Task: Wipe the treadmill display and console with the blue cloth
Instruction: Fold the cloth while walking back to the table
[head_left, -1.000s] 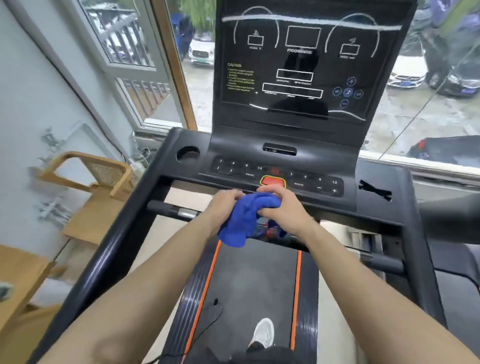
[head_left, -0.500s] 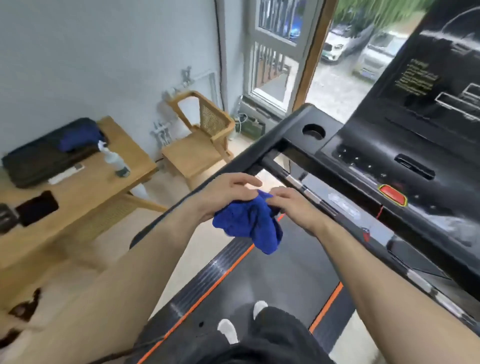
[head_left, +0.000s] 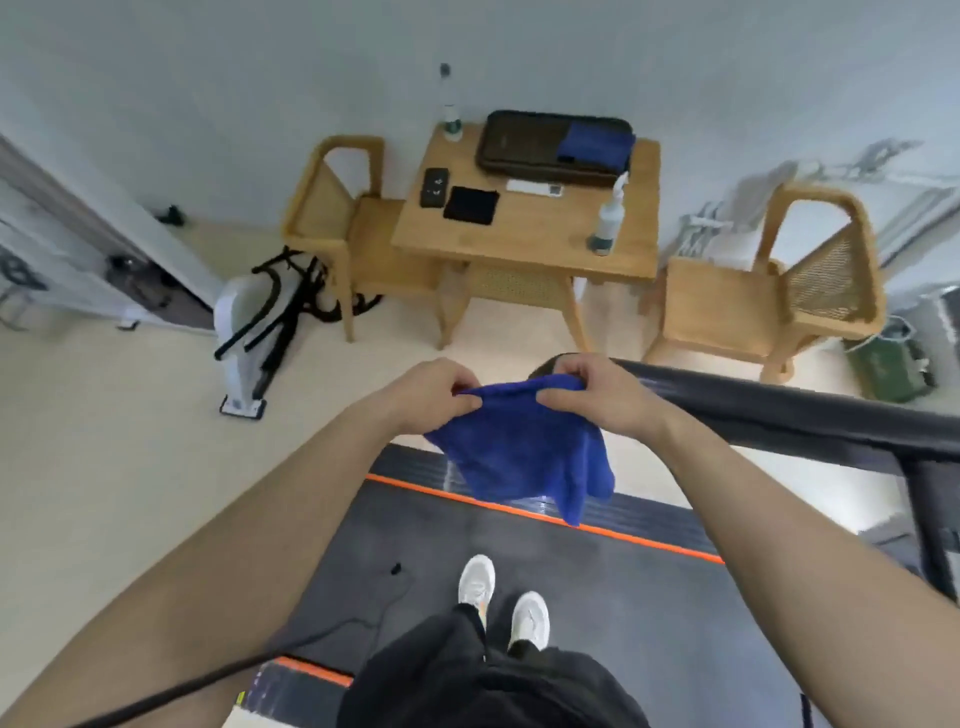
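The blue cloth (head_left: 524, 447) hangs spread out between both hands, above the treadmill belt's orange-striped edge. My left hand (head_left: 434, 392) pinches its top left edge. My right hand (head_left: 597, 397) pinches the top right edge. The treadmill's display and console are out of view. Only the black side handrail (head_left: 779, 410) and the dark belt (head_left: 519, 561) show. I stand on the belt in white shoes, facing sideways toward the wall.
A wooden table (head_left: 524, 234) stands by the wall with a spray bottle (head_left: 609, 218), a black bag carrying a second blue cloth (head_left: 592, 146), and small dark items. A wooden chair (head_left: 769, 291) sits on each side of it. Folded exercise gear (head_left: 249, 332) lies on the floor at left.
My view has swung left, away from the console toward the table and wall. The cloth went from a bunched wad at the console to being held open between both hands.
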